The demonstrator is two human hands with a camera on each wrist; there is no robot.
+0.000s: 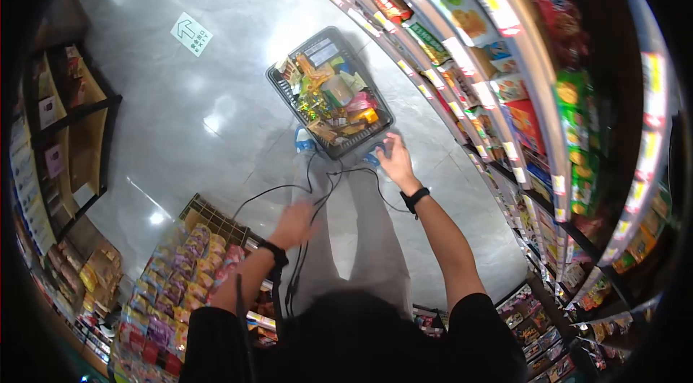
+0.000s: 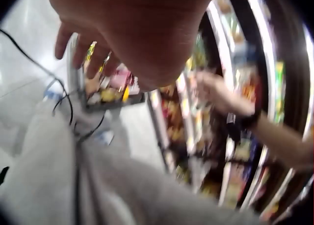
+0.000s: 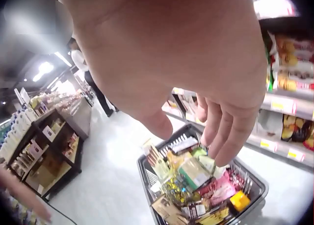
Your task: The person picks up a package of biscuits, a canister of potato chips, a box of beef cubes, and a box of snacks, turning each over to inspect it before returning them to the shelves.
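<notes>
A black shopping basket point(image 1: 367, 140), filled with packaged snacks, stands on the floor just in front of the person's feet. Beside its near right corner in the head view is my right hand point(image 1: 398, 165), palm down and holding nothing. In the right wrist view its loosely bent fingers point(image 3: 230, 136) overlap the basket's goods, among them a pink packet point(image 3: 221, 188) and a clear tub point(image 3: 194, 173). My left hand point(image 1: 292, 225), blurred, hangs over the left leg near black cables point(image 1: 312, 188). Its fingers point(image 2: 100, 60) stretch out with nothing between them.
Tall shelves point(image 1: 498, 87) of packaged food line the right side. At the left are a low dark shelf unit point(image 1: 72, 119) and a display of bagged snacks point(image 1: 173, 275). An exit arrow sign point(image 1: 192, 33) is on the floor. Another person point(image 3: 95, 82) stands farther down the aisle.
</notes>
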